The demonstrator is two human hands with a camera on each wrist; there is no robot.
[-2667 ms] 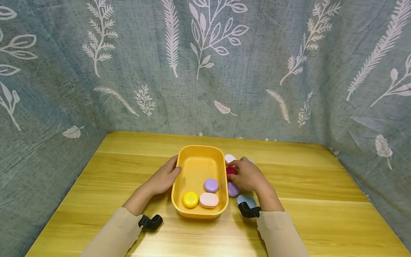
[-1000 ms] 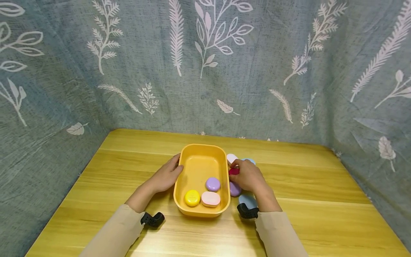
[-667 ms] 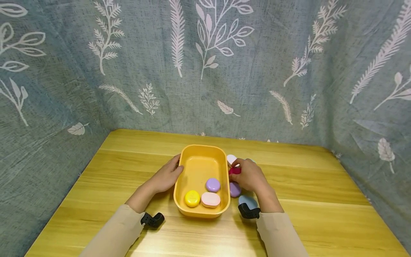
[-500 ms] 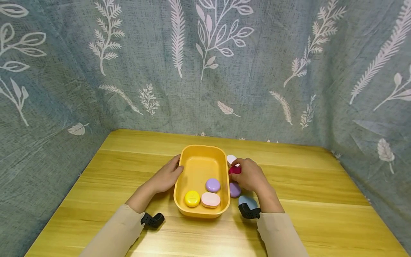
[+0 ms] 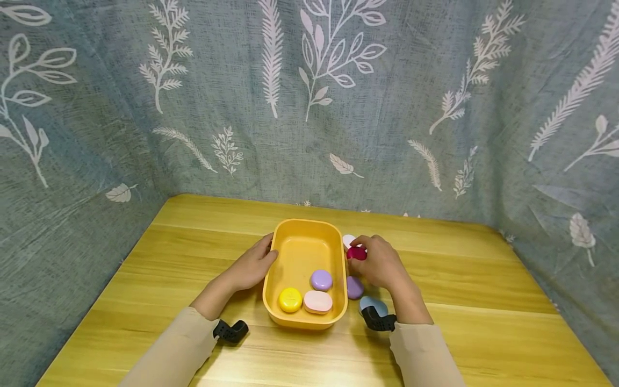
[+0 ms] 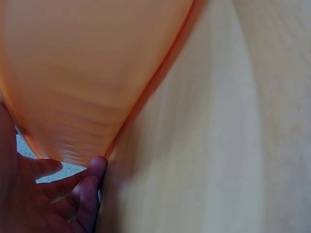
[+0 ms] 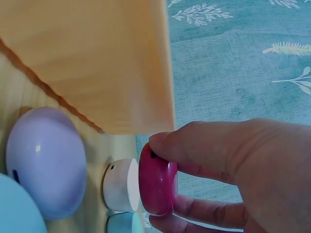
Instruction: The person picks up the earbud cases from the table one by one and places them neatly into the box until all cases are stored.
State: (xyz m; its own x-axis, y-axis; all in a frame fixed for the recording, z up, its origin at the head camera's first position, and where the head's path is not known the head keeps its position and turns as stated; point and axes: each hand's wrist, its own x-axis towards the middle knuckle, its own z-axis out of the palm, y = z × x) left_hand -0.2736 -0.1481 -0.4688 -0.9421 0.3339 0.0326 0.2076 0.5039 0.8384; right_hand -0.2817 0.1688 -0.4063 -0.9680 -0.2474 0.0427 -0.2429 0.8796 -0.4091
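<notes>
My left hand [image 5: 249, 266] grips the left side of a yellow-orange bin [image 5: 268, 282], thumb at the rim and fingers on the outer wall. Inside lie a round purple case [image 5: 321, 280], a round yellow case [image 5: 290, 300] and an oval pink case [image 5: 317, 302]. Just right of the bin, my right hand [image 5: 382, 263] pinches a glossy magenta rounded case [image 7: 158, 182] between thumb and fingers. It is tilted on edge in the right wrist view, with a small dark slot near its top.
Beside the bin's right wall are a purple oval case [image 7: 46, 162], a white case [image 7: 121, 185] and a light blue case [image 7: 17, 208]. A teal case [image 7: 124, 222] shows beyond. Wood table [image 5: 464, 285], with patterned curtain [image 5: 387, 107] behind and at the sides.
My right hand has raised the magenta case off the table and slightly away from me. The left hand stays on the bin, and the cases inside lie as before.
</notes>
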